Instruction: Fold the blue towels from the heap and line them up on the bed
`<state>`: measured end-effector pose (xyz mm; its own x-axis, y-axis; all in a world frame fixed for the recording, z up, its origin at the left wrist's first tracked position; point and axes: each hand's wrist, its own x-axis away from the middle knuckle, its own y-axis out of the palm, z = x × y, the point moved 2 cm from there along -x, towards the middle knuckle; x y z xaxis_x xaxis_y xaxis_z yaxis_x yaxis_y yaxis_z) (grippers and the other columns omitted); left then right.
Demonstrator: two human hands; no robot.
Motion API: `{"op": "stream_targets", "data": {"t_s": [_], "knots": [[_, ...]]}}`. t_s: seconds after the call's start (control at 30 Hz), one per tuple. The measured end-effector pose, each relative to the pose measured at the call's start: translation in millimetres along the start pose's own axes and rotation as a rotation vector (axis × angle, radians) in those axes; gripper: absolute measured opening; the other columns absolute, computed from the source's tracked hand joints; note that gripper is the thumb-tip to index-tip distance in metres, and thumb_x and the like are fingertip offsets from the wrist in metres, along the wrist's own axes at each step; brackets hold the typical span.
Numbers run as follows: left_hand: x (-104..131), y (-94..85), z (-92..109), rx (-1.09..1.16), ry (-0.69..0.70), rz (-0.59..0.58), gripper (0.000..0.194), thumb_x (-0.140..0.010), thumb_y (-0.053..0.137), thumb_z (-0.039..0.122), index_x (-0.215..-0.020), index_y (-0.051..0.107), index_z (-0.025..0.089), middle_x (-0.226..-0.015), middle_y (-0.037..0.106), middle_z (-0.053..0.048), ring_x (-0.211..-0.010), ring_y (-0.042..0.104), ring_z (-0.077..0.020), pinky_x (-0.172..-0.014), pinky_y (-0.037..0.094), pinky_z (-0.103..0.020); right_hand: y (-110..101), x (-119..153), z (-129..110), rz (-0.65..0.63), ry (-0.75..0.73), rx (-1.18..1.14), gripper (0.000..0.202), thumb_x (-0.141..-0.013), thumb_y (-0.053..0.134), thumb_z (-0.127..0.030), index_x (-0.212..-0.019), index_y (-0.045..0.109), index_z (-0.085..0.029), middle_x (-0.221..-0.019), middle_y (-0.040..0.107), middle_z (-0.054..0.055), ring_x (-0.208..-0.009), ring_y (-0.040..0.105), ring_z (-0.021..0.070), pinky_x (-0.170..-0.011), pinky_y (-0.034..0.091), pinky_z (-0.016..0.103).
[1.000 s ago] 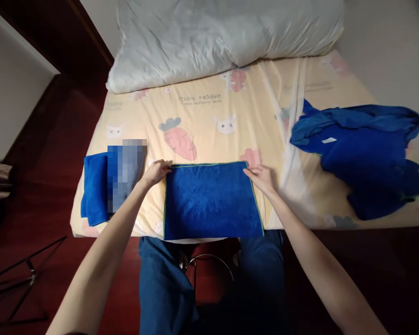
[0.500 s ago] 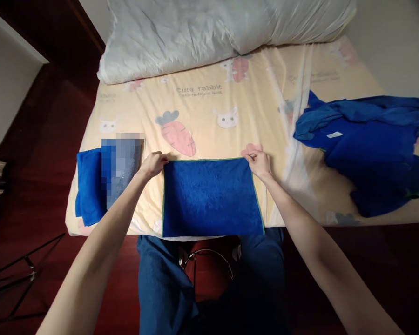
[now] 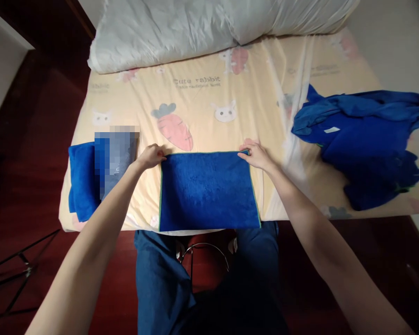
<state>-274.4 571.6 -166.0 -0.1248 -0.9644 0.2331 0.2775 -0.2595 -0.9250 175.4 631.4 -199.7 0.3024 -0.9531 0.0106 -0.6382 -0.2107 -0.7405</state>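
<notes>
A blue towel (image 3: 209,190) with thin green edging lies spread flat on the bed's front part, its near edge along the bed's edge. My left hand (image 3: 151,156) pinches its far left corner, fingers closed. At the far right corner, my right hand (image 3: 255,155) is closed on the towel between thumb and fingers, a bit of the corner lifted. To the left lie folded blue cloth (image 3: 82,179) and a grey-blue item (image 3: 124,153) that is partly blurred out, close to my left forearm.
A heap of crumpled blue towels (image 3: 359,139) with a small white label lies on the right. The bed sheet (image 3: 195,121) has carrot and rabbit prints. At the back rests a rolled pale quilt (image 3: 195,32). A black metal stand (image 3: 24,270) is on the floor at left.
The view has shifted slightly, so everything sits a little higher and further left. My right thumb has moved inward over the towel's corner. The left hand still pinches its corner.
</notes>
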Motion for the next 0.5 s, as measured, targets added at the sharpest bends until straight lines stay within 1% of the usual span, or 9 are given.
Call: {"op": "stream_targets", "data": {"t_s": [0.07, 0.13, 0.2, 0.27, 0.33, 0.4, 0.43, 0.5], "knots": [[-2.1, -4.3, -1.9, 0.047, -0.019, -0.066, 0.021, -0.072, 0.068, 0.039, -0.079, 0.069, 0.020, -0.079, 0.070, -0.004, -0.082, 0.067, -0.0230, -0.080, 0.051, -0.032, -4.0, -6.5, 3.5, -0.097, 0.061, -0.072, 0.018, -0.072, 0.081, -0.025, -0.088, 0.075, -0.021, -0.100, 0.075, 0.006, -0.102, 0.068, 0.0257, -0.100, 0.052, 0.045], [-2.7, -8.6, -3.1, 0.094, -0.037, -0.107, 0.021, -0.072, 0.068, 0.040, -0.079, 0.066, 0.021, -0.077, 0.071, -0.002, -0.079, 0.068, -0.0219, -0.078, 0.051, -0.031, -8.7, -11.9, 3.6, -0.160, 0.125, -0.166, 0.020, -0.066, 0.086, -0.023, -0.082, 0.074, -0.020, -0.099, 0.074, 0.007, -0.097, 0.069, 0.0240, -0.095, 0.055, 0.042], [-1.8, -12.2, -3.6, 0.129, -0.041, -0.101, 0.022, -0.072, 0.068, 0.041, -0.080, 0.066, 0.021, -0.077, 0.072, 0.000, -0.079, 0.069, -0.0208, -0.077, 0.052, -0.030, -12.7, -15.1, 0.4, -0.198, 0.190, -0.277, 0.021, -0.063, 0.088, -0.019, -0.078, 0.073, -0.019, -0.097, 0.073, 0.007, -0.093, 0.070, 0.0219, -0.090, 0.057, 0.038], [0.0, -14.4, -4.5, 0.159, -0.043, -0.055, 0.022, -0.072, 0.068, 0.041, -0.083, 0.066, 0.021, -0.080, 0.073, -0.001, -0.080, 0.070, -0.0201, -0.078, 0.053, -0.030, -14.2, -16.6, -2.8, -0.206, 0.257, -0.388, 0.023, -0.063, 0.089, -0.016, -0.078, 0.071, -0.017, -0.091, 0.073, 0.006, -0.085, 0.069, 0.0194, -0.085, 0.058, 0.035], [1.2, -14.9, -6.9, 0.194, -0.069, -0.004, 0.022, -0.072, 0.069, 0.038, -0.085, 0.067, 0.020, -0.082, 0.074, -0.002, -0.080, 0.070, -0.0196, -0.077, 0.054, -0.030, -13.1, -19.5, -2.1, -0.148, 0.319, -0.464, 0.025, -0.064, 0.089, -0.015, -0.080, 0.069, -0.017, -0.081, 0.070, 0.004, -0.076, 0.068, 0.0174, -0.078, 0.059, 0.033], [-0.2, -14.0, -11.2, 0.242, -0.117, 0.045, 0.022, -0.073, 0.071, 0.034, -0.087, 0.068, 0.018, -0.087, 0.074, -0.004, -0.079, 0.070, -0.0190, -0.076, 0.054, -0.031, -10.2, -26.8, 3.6, -0.014, 0.349, -0.481, 0.027, -0.066, 0.088, -0.018, -0.082, 0.067, -0.016, -0.074, 0.067, 0.002, -0.071, 0.066, 0.0164, -0.072, 0.059, 0.032], [-2.2, -13.6, -13.6, 0.267, -0.148, 0.084, 0.023, -0.074, 0.071, 0.032, -0.089, 0.069, 0.016, -0.089, 0.075, -0.005, -0.080, 0.070, -0.0187, -0.076, 0.055, -0.031, -8.5, -32.4, 7.2, 0.063, 0.339, -0.471, 0.026, -0.069, 0.087, -0.020, -0.084, 0.066, -0.017, -0.074, 0.067, 0.001, -0.072, 0.066, 0.0165, -0.071, 0.059, 0.032], [-8.2, -12.6, -16.6, 0.308, -0.207, 0.180, 0.027, -0.079, 0.070, 0.030, -0.097, 0.067, 0.011, -0.095, 0.075, -0.007, -0.083, 0.069, -0.0179, -0.079, 0.055, -0.033, -4.4, -45.9, 10.9, 0.164, 0.244, -0.426, 0.024, -0.077, 0.082, -0.025, -0.091, 0.065, -0.017, -0.079, 0.067, 0.002, -0.079, 0.067, 0.0181, -0.075, 0.059, 0.034]]}}
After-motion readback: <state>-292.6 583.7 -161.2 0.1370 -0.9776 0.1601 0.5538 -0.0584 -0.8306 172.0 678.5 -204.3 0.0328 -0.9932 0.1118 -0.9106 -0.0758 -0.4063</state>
